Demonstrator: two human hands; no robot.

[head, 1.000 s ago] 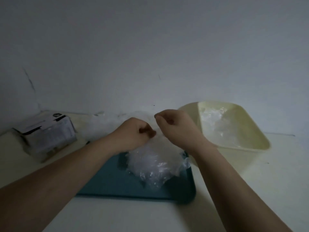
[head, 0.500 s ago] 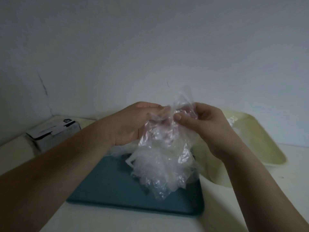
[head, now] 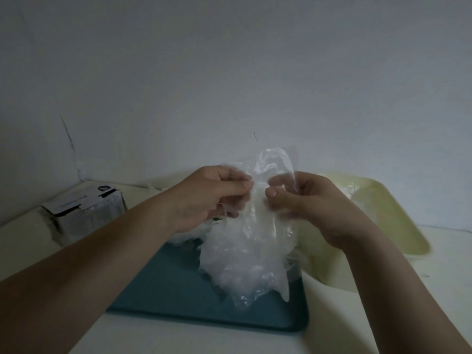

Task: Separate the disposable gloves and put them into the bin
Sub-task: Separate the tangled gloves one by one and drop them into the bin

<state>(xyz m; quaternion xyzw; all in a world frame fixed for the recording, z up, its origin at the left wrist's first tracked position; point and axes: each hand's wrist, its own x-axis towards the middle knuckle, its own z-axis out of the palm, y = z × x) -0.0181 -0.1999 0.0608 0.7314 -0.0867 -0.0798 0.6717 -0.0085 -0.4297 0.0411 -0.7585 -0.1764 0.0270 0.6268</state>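
Observation:
A crumpled bunch of clear disposable gloves (head: 250, 256) hangs in the air above the teal tray (head: 178, 290). My left hand (head: 212, 198) pinches its upper edge on the left side. My right hand (head: 304, 200) pinches the plastic on the right, a thumb's width from the left one. A flap of film sticks up between the two hands. The pale yellow bin (head: 383, 226) stands to the right, behind my right wrist, with some clear plastic (head: 353, 187) showing inside it.
A small white and black cardboard box (head: 84, 213) sits at the back left on the cream table (head: 178, 338). More clear plastic (head: 186, 236) lies on the tray under my left hand. A grey wall rises close behind.
Both hands lifted the bunch of gloves off the tray and up to chest height. Since half a second ago the hands have drawn slightly apart on the film.

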